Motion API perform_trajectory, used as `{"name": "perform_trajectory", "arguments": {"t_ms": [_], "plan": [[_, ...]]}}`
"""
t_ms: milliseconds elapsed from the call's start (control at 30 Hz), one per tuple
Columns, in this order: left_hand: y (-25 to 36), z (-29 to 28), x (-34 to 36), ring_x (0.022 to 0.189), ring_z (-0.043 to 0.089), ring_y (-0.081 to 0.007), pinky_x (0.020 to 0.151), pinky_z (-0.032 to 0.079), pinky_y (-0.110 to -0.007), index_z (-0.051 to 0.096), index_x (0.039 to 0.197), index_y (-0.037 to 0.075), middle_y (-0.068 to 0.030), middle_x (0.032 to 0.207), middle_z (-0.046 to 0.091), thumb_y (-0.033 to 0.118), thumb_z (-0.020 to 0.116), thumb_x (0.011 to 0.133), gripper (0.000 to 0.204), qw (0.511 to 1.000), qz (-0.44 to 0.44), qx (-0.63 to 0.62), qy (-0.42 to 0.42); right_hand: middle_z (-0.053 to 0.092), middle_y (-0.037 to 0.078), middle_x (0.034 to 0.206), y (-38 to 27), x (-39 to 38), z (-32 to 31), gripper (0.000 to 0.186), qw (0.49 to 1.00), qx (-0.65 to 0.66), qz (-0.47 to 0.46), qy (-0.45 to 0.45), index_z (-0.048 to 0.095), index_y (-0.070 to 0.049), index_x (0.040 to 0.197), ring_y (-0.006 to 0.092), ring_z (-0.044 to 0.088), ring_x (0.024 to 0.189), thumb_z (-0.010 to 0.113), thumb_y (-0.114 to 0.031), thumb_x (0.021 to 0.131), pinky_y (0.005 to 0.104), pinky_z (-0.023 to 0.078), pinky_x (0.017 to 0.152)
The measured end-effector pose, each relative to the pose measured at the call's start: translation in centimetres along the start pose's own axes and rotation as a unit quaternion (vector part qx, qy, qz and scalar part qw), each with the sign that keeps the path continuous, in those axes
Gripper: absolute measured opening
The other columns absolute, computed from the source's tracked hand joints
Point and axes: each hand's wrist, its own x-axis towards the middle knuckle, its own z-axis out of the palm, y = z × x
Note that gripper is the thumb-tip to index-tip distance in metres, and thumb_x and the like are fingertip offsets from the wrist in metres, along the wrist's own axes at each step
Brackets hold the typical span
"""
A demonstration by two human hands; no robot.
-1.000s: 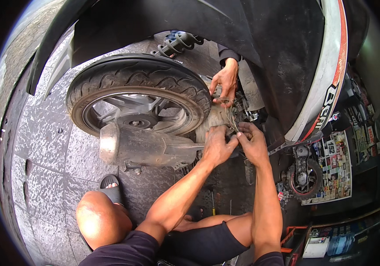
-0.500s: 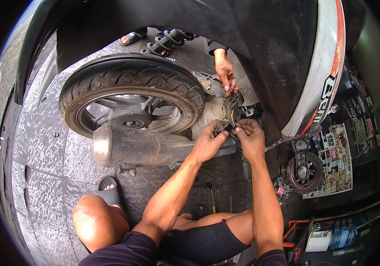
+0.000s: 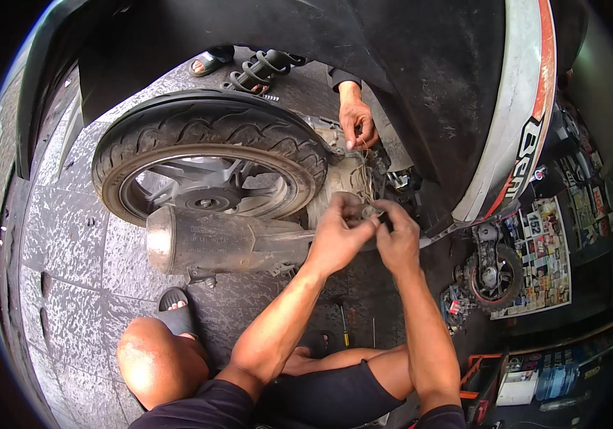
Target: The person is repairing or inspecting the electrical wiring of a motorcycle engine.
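My left hand [image 3: 340, 232] and my right hand [image 3: 398, 237] meet in front of the engine, fingers closed in a pinch. Between the fingertips is the end of a wiring harness [image 3: 367, 187], a loose bundle of thin wires, with a small pale piece [image 3: 371, 212] on it that is too small to name. Across from me a co-worker's hand [image 3: 357, 125] pinches a thin wire of the same bundle. Behind my left hand lies the dirty engine casing [image 3: 342, 179] of a scooter; my fingers partly hide it.
The rear wheel [image 3: 210, 164] and muffler [image 3: 228, 239] stand to the left. A dark body panel [image 3: 421, 79] overhangs the work area. A yellow-handled screwdriver [image 3: 345, 334] lies on the floor. At right are another engine with wheel [image 3: 492, 275] and a sticker-covered board [image 3: 542, 261].
My hands have risen slightly and turned, bringing the harness end up between my fingertips. The co-worker's hand has shifted left and away from the bundle's thick part.
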Motion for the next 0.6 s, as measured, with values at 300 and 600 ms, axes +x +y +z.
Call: {"name": "perform_trajectory", "arguments": {"t_ms": [300, 600], "plan": [[-1.7, 2.8, 2.4, 0.070, 0.066, -0.0165, 0.060, 0.056, -0.028, 0.054, 0.117, 0.001, -0.0093, 0.097, 0.064, 0.001, 0.045, 0.093, 0.026, 0.852, -0.252, -0.456, -0.051, 0.072, 0.018, 0.093, 1.2, 2.4, 0.7, 0.022, 0.974, 0.091, 0.206, 0.039, 0.066, -0.004, 0.112, 0.0277, 0.071, 0.090, 0.059, -0.004, 0.091, 0.0379, 0.053, 0.081], [-4.0, 2.3, 2.2, 0.070, 0.060, -0.0114, 0.058, 0.045, -0.026, 0.058, 0.107, 0.006, -0.0013, 0.094, 0.064, 0.004, 0.055, 0.094, 0.013, 0.780, -0.225, -0.579, -0.067, 0.068, 0.018, 0.114, -1.3, 1.4, 0.1, 0.027, 0.985, -0.026, 0.167, 0.032, 0.068, -0.002, 0.115, 0.0254, 0.068, 0.089, 0.059, -0.004, 0.090, 0.0366, 0.053, 0.081]]}}
